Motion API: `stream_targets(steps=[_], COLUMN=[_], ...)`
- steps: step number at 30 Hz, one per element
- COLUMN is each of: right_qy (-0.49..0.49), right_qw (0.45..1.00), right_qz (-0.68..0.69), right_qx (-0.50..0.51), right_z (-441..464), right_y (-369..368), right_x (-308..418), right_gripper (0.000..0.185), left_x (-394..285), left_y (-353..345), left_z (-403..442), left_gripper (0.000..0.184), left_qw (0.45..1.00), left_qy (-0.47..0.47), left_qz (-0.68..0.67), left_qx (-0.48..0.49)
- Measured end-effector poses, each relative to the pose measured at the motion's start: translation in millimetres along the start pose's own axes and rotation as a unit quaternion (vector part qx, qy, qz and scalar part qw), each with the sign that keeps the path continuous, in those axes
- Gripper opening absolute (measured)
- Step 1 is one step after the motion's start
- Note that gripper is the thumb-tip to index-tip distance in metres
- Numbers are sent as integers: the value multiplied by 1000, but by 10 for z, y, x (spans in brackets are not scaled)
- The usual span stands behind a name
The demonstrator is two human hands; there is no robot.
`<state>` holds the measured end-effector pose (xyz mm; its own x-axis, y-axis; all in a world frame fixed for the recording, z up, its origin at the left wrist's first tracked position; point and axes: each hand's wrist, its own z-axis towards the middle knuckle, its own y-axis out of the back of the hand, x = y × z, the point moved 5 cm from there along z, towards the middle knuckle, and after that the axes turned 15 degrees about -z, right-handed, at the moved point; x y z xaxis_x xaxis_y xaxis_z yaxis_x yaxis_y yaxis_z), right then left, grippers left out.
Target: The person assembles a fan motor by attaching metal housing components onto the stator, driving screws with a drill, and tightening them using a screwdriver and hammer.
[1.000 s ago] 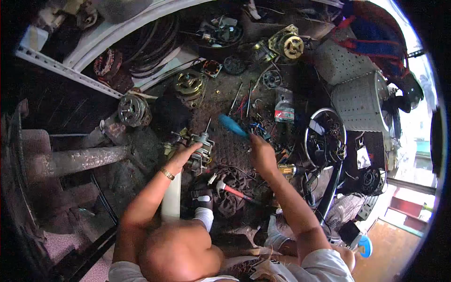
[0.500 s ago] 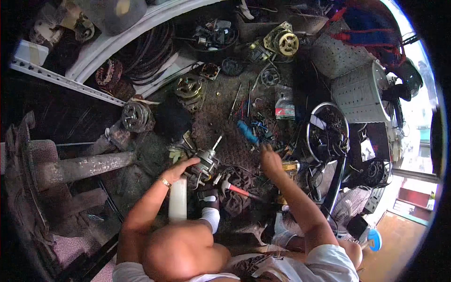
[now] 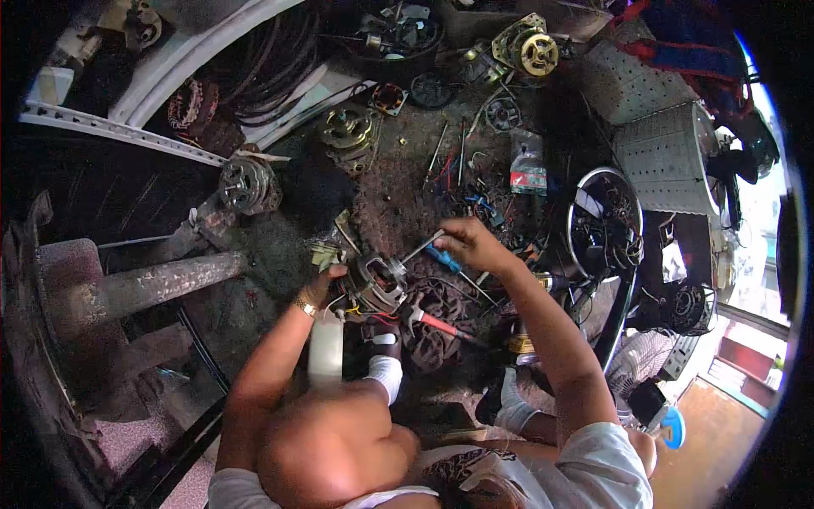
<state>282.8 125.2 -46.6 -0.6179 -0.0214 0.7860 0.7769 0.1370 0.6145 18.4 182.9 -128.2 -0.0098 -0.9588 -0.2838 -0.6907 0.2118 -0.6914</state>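
Observation:
A silver motor (image 3: 379, 284) with a long metal shaft stands tilted above the dark floor near the middle. My left hand (image 3: 320, 287), with a gold watch on the wrist, grips its left side; most of the fingers are hidden. My right hand (image 3: 469, 243) is closed, its fingertips pinching the upper end of the shaft. Just under those fingers is a blue-handled screwdriver (image 3: 445, 259), its blade pointing down to the right; whether the fingers also hold it is unclear. Below the motor, coloured wires run beside a pale upright piece (image 3: 326, 346).
A red-handled hammer (image 3: 441, 324) lies on a dark cloth. To the right stands a round metal-rimmed container (image 3: 570, 222) of wires. Brass-coloured motors (image 3: 346, 127), a plastic bag (image 3: 527, 165) and thin rods lie farther off. A rusty pipe (image 3: 174, 278) is at the left.
The motor has turned and its internal opening now shows. My right hand has moved left to the shaft, and the blue handle now points the other way, with its blade visible.

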Motion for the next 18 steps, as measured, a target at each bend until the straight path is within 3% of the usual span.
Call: stream_targets(steps=[3, 9, 14, 18], right_qy=[-31, 13, 34, 51], right_qw=[995, 998, 992, 992], right_qz=[88, 39, 7, -41], right_qx=[25, 41, 119, 103], right_z=[9, 63, 38, 83], right_y=[80, 159, 179, 183], right_x=[170, 208, 288, 365], right_gripper=[23, 23, 30, 31], left_x=[8, 82, 145, 160], left_y=[-6, -41, -66, -48], left_z=[-4, 2, 28, 6], left_gripper=[49, 50, 51, 52], left_qw=[1000, 1000, 999, 999], left_qy=[0, -2, 6, 16], left_qz=[-3, -19, -27, -32], left_qx=[-5, -14, -23, -38])
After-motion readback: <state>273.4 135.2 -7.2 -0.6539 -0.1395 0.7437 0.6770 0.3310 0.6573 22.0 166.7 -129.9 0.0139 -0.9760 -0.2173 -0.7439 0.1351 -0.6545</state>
